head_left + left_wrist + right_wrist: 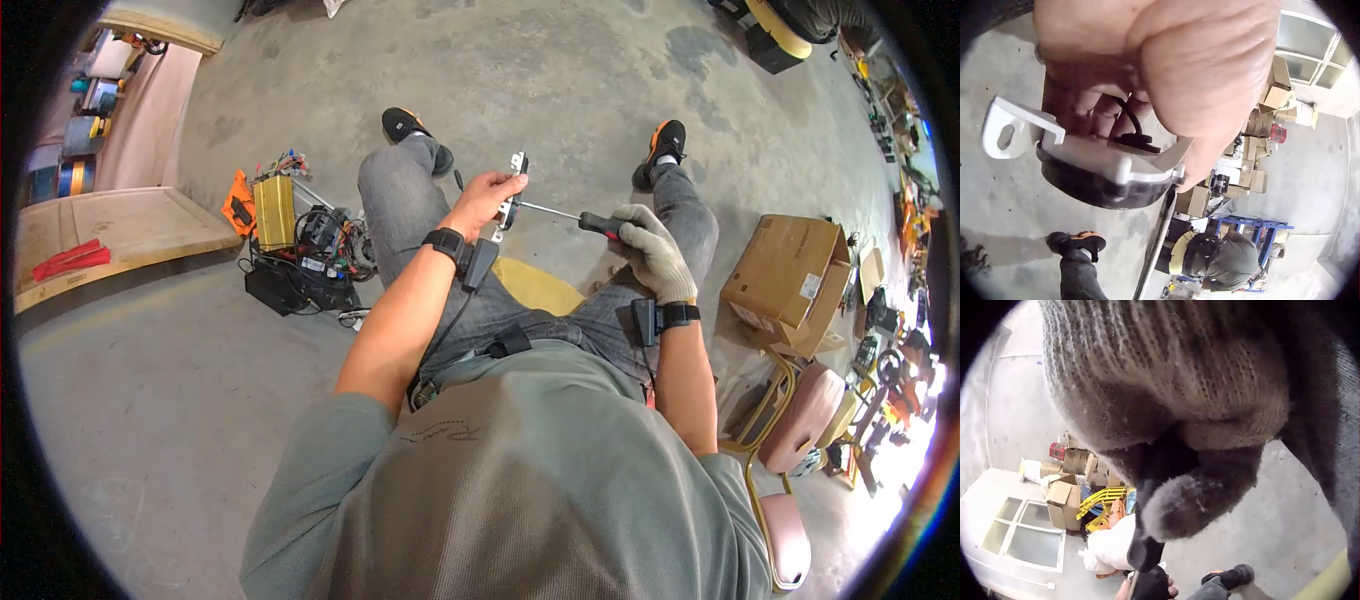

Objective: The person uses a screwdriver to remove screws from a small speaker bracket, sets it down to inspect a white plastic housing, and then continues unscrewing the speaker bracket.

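Note:
My bare left hand (485, 203) holds up a small white and black part (1107, 178) with slotted mounting tabs and a short black cable at its back. Its black side is rounded and faces away from the palm in the left wrist view. My right hand (652, 250), in a knitted glove, grips a screwdriver (598, 224) by its black and red handle. The metal shaft (1156, 247) points left, its tip right at the part's edge close to my left thumb. In the right wrist view the gloved fingers (1188, 503) curl round the dark handle.
A yellow seat (535, 285) is under me, between my legs. On the floor at left lies a pile of electronics and cables (325, 245), near a low wooden board (140, 232). Right of me stand a cardboard box (785, 268) and pink-padded chairs (803, 418). Another person (1229, 259) sits farther off.

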Motion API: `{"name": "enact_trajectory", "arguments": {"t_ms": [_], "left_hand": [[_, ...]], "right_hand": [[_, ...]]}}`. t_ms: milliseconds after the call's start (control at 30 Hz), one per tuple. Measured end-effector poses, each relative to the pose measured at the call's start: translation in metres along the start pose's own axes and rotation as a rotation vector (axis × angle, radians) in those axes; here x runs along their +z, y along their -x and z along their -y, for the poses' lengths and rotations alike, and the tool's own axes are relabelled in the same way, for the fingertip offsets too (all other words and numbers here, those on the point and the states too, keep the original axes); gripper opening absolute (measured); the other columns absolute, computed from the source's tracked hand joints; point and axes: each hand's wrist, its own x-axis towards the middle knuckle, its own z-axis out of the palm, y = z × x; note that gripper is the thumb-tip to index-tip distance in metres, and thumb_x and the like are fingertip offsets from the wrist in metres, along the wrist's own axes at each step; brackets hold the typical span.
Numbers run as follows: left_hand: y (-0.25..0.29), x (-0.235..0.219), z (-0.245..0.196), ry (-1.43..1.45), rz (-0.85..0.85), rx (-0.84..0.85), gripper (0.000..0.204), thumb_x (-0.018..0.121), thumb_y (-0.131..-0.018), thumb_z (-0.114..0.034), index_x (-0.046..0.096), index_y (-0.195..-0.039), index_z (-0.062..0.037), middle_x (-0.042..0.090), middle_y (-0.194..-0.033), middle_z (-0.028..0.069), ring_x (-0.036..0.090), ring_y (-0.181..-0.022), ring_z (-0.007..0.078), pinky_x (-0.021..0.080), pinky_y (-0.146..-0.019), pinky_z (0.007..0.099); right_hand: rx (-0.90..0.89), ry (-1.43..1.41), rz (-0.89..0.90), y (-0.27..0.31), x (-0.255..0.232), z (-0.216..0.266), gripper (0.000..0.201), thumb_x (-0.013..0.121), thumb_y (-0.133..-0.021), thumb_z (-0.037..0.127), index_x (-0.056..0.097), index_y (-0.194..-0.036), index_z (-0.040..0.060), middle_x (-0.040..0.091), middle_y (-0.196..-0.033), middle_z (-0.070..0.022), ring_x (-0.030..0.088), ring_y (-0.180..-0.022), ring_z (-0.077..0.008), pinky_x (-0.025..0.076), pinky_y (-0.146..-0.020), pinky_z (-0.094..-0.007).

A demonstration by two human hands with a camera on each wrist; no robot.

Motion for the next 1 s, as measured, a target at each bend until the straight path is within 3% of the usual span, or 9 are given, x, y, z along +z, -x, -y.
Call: {"name": "enact_trajectory", "arguments": {"t_ms": [67,200,267,567,800,867,1000], "left_hand": [[-0.002,-0.001,0.002,0.003,0.01,0.003,0.039,0.07,-0.089,-0.045,0.062,-0.095,-0.0062,0.062,-0.085,0.0015,0.063,-0.074,0.0105,0.053,-0.062,0.0272],[-0.003,0.0,0.002,0.001,0.013,0.002,0.04,0.07,-0.089,-0.044,0.062,-0.096,-0.0059,0.062,-0.085,0.0017,0.063,-0.074,0.0104,0.053,-0.061,0.027],[-0.003,0.0,0.002,-0.005,0.01,0.004,0.04,0.07,-0.089,-0.044,0.062,-0.097,-0.0058,0.062,-0.085,0.0017,0.063,-0.073,0.0103,0.053,-0.061,0.0269],[-0.002,0.001,0.0,-0.005,0.007,-0.005,0.04,0.07,-0.089,-0.043,0.062,-0.099,-0.0048,0.062,-0.085,0.0014,0.063,-0.072,0.0105,0.054,-0.061,0.0266],[-0.002,0.0,0.001,-0.013,-0.016,-0.01,0.039,0.069,-0.09,-0.043,0.062,-0.096,-0.0059,0.06,-0.082,0.0,0.063,-0.071,0.0104,0.054,-0.063,0.0266],[-0.006,-0.002,0.005,-0.016,-0.015,0.0,0.038,0.068,-0.09,-0.044,0.062,-0.095,-0.0065,0.06,-0.081,0.0,0.063,-0.071,0.0105,0.054,-0.063,0.0266],[-0.006,0.0,0.006,-0.013,0.029,-0.028,0.041,0.065,-0.092,-0.047,0.062,-0.093,-0.0066,0.061,-0.078,0.0007,0.063,-0.07,0.0108,0.053,-0.062,0.0267]], "right_hand": [[-0.093,0.02,0.038,0.0,-0.001,-0.001,0.026,0.059,-0.096,0.02,0.057,-0.116,0.0028,0.058,-0.102,-0.0073,0.059,-0.081,-0.0149,0.053,-0.072,-0.0291],[-0.062,-0.074,0.03,0.003,0.005,0.004,0.027,0.06,-0.095,0.018,0.056,-0.116,0.0023,0.058,-0.101,-0.0078,0.06,-0.083,-0.0144,0.052,-0.07,-0.0278],[0.117,-0.045,-0.023,0.003,0.006,0.01,0.028,0.061,-0.094,0.015,0.056,-0.117,0.0003,0.059,-0.1,-0.0085,0.061,-0.085,-0.0162,0.053,-0.075,-0.0282],[-0.068,-0.042,-0.001,0.002,0.001,0.0,0.033,0.062,-0.086,0.008,0.057,-0.118,-0.0007,0.059,-0.102,-0.0082,0.061,-0.085,-0.0159,0.053,-0.078,-0.0264],[-0.019,-0.225,0.013,-0.002,-0.013,-0.003,0.036,0.063,-0.088,0.01,0.055,-0.121,-0.0017,0.059,-0.103,-0.0078,0.06,-0.087,-0.0166,0.055,-0.076,-0.0292],[-0.051,-0.363,0.096,-0.002,-0.012,0.0,0.044,0.065,-0.087,0.013,0.053,-0.126,-0.0024,0.059,-0.102,-0.0075,0.061,-0.086,-0.0168,0.056,-0.076,-0.0315],[0.013,-0.22,0.14,0.006,0.007,0.012,0.05,0.07,-0.083,0.012,0.049,-0.126,-0.0004,0.056,-0.099,-0.0061,0.058,-0.08,-0.0161,0.053,-0.074,-0.0309]]}}
